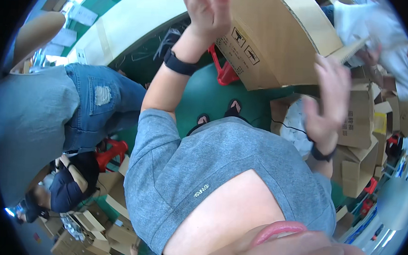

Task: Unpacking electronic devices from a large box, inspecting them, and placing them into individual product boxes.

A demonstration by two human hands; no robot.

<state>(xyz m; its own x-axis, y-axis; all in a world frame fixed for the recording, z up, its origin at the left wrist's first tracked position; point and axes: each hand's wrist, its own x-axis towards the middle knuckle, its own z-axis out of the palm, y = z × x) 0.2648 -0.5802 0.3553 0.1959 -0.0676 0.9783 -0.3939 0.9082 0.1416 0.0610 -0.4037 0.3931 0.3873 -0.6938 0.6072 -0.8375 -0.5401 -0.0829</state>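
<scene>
A large brown cardboard box (282,34) fills the top middle, tilted, with a flap edge toward the right. My left hand (205,10) lies flat against its left face with the fingers spread; a black band sits on that wrist. My right hand (327,104) is below the box's right corner, fingers apart, holding nothing; whether it touches the box I cannot tell. Another person's hand (369,55), in a white sleeve, is at the box's flap on the far right.
My sandalled feet (232,108) stand on a green floor (201,88) beside a red plastic stool (223,71). Several cardboard boxes (362,136) are stacked at the right. A person in jeans (99,99) stands at the left; another in a dark shirt (67,189) crouches among boxes.
</scene>
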